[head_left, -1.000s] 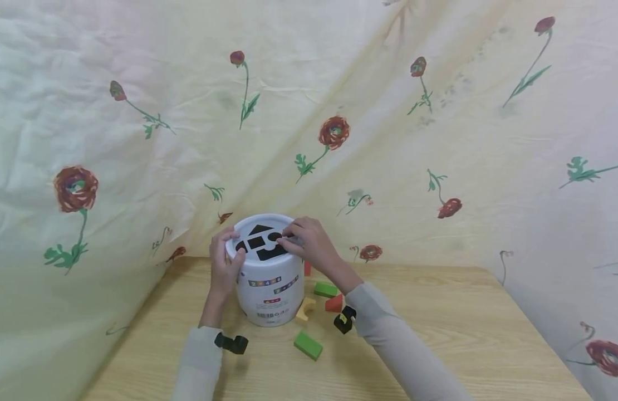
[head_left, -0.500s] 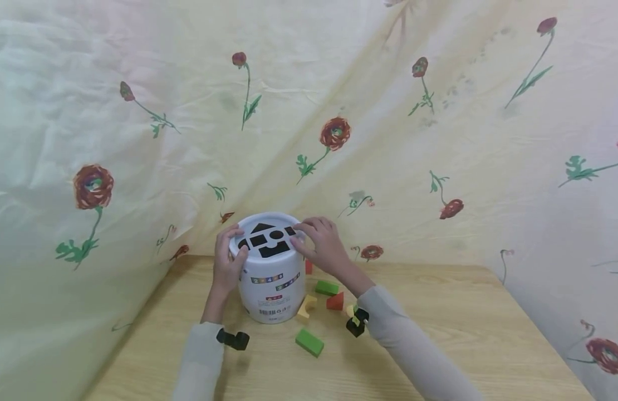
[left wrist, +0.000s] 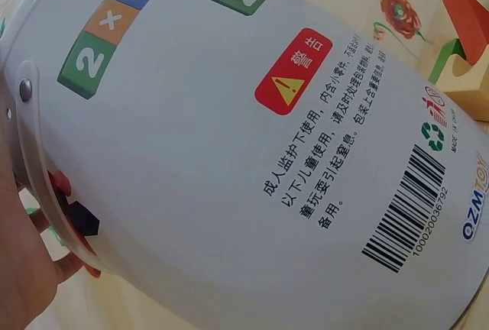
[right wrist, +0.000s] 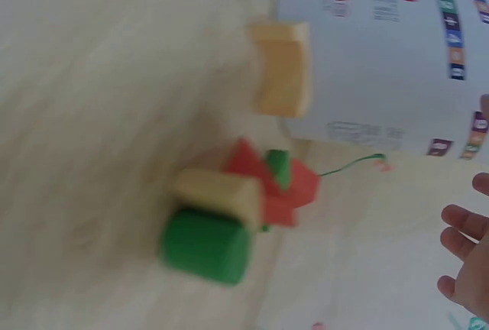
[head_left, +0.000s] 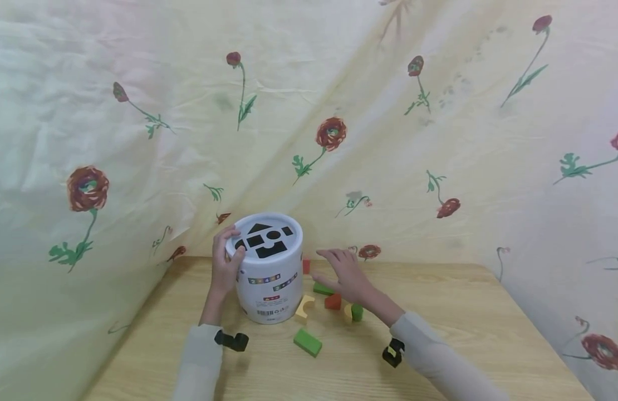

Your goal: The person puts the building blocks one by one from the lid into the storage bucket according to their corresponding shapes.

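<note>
A white shape-sorter bucket [head_left: 270,289] stands upright at the left of the table, its lid [head_left: 245,224] cut with several shaped holes. My left hand [head_left: 222,270] grips the lid's rim from the left, thumb on top. In the left wrist view, its fingers [left wrist: 69,267] show behind the bucket's handle [left wrist: 38,158]. Right of the bucket, my right hand [head_left: 346,277] hovers above the blocks with fingers spread and nothing held. Beneath and near it lie a red block [head_left: 333,301], a green cylinder [right wrist: 206,246], a yellow block [head_left: 348,313] and a partly hidden green block [head_left: 323,288].
A yellow arch block [head_left: 304,309] lies at the bucket's right foot. Nearer the front is a green rectangular block [head_left: 307,342]. Another red block [head_left: 306,267] shows behind the bucket. Flowered cloth [head_left: 389,167] hangs around the wooden table [head_left: 439,312].
My right hand has left the lid and moved right and down to above the blocks. The lid's small rectangular hole is now uncovered. The left hand keeps its grip on the rim.
</note>
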### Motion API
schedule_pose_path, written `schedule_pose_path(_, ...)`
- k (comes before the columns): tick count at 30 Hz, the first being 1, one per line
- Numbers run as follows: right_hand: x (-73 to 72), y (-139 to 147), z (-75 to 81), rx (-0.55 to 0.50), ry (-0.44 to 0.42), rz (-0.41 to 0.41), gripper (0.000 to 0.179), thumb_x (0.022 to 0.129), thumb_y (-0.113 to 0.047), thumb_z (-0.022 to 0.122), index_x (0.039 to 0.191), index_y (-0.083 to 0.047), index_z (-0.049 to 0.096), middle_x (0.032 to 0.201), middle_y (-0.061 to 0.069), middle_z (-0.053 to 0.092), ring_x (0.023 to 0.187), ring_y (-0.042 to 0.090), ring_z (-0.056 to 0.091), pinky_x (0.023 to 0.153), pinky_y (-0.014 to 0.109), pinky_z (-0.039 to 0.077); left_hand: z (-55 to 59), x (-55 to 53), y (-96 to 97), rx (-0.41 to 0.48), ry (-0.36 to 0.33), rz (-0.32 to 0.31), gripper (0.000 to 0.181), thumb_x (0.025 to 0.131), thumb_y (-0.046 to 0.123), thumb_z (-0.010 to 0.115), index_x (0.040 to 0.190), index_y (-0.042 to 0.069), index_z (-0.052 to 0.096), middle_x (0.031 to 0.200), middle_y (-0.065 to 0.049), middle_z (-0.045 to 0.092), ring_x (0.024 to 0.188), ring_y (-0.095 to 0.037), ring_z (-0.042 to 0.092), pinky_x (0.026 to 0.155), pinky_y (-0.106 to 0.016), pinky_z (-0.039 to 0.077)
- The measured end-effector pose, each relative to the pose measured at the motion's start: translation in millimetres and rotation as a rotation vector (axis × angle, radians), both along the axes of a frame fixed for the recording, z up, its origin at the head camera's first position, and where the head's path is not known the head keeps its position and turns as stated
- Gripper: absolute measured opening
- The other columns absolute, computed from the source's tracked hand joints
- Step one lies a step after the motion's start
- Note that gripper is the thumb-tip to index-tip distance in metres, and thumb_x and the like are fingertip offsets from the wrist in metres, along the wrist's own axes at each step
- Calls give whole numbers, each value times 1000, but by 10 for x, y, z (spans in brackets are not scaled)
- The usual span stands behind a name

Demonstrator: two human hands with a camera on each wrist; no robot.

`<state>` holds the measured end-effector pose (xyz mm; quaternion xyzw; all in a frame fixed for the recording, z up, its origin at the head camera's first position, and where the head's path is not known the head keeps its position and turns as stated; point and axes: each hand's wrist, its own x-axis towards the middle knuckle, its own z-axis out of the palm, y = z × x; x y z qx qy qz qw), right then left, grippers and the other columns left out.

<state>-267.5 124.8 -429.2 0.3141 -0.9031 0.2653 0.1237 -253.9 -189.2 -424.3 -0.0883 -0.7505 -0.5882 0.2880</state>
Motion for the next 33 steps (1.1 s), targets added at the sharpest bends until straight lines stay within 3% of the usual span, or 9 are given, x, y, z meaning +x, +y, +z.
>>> schedule_pose_path(6, 59, 215, -210, 69, 31, 36, 54, 93, -31, 73, 137, -5, 59, 136, 18, 60, 129, 39, 48, 109, 66, 34, -13, 16, -11, 22, 15, -8, 44, 94, 22, 57, 134, 4, 52, 156, -10, 36, 146, -28, 32, 122, -55, 29)
schedule_pose_path(16, 153, 548, -483, 238, 50, 43, 55, 87, -35, 78, 131, -5, 64, 127, 14, 65, 121, 37, 53, 104, 68, 35, -25, 25, -15, 28, 2, -13, 45, 94, 21, 55, 135, 4, 50, 158, -9, 35, 147, -27, 31, 122, -55, 30)
schedule_pose_path(33, 227, 703, -653, 289, 56, 12, 51, 81, -38, 83, 120, -8, 70, 115, 8, 68, 112, 29, 54, 101, 68, 37, -49, 13, 3, 35, 0, -28, 51, 96, 23, 52, 144, 8, 45, 160, -8, 31, 145, -28, 31, 119, -58, 34)
